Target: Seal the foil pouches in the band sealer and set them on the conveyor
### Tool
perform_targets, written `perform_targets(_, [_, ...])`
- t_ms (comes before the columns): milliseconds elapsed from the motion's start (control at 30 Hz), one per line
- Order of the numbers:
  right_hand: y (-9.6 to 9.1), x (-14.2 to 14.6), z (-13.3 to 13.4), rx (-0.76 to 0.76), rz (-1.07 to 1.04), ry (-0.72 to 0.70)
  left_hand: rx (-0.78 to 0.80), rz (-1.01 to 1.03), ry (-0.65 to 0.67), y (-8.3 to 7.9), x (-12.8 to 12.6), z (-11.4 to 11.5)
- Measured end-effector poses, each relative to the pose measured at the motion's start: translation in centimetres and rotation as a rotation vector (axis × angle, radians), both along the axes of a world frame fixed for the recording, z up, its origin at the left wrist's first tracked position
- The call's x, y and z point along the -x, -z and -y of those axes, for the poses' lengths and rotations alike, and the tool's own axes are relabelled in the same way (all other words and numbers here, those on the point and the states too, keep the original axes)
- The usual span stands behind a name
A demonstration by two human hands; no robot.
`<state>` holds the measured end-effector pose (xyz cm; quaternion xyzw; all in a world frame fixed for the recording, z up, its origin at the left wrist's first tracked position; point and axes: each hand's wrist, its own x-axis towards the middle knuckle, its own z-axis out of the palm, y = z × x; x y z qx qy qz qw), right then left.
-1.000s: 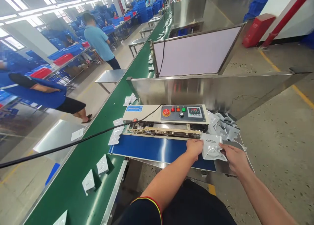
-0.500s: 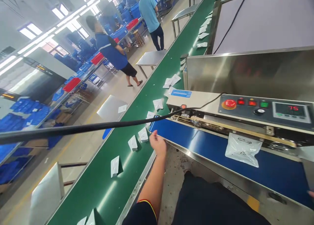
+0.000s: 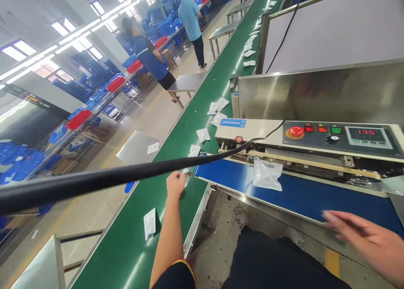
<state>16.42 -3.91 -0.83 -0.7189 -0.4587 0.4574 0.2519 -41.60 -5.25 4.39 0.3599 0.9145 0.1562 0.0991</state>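
Note:
My left hand [image 3: 175, 184] is over the green conveyor belt [image 3: 126, 242], by the near end of the blue belt [image 3: 221, 169]. Its fingers are curled; a pale packet edge [image 3: 188, 176] shows beside them, but what they hold is hidden. My right hand [image 3: 366, 238], slightly blurred, hovers at the front edge of the blue belt with fingers stretched and nothing in them. On that belt a white sealed pouch [image 3: 267, 175] lies with its top edge at the sealing machine's [image 3: 252, 131] brass-coloured guide. A small white packet [image 3: 150, 224] stands on the green belt left of my left hand.
More white packets [image 3: 203, 134] lie along the green belt. A black cable [image 3: 126, 179] crosses the view. The control panel [image 3: 334, 137] has lit buttons and a red display. Two people stand beyond the belt near metal tables [image 3: 189, 82].
The pouch on the blue belt has shifted left. My left hand has moved left onto the green belt, over where two packets stood. My right hand has come into view from the right.

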Motion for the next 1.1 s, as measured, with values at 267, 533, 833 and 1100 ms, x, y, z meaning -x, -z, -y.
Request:
perform_targets(267, [-5.7, 11.3, -1.7, -0.439, -0.285, -0.644, 0.123, 0.746, 0.879, -6.3, -17.9, -4.2])
perform_targets(533, [-3.6, -1.6, -0.6, -0.301, -0.287, 0.209, -0.079, 1.511, 0.616, 1.4, -39.8, -6.6])
perform_targets(833, [-0.5, -11.4, -1.7, -0.134, -0.325, 0.602, -0.109, 1.097, 0.688, 5.9, -52.0, -8.7])
perform_targets(1100, [0.3, -12.2, -7.5, 0.073, -0.438, 0.661, 0.048, 1.345, 0.141, 8.8, -53.7, -13.6])
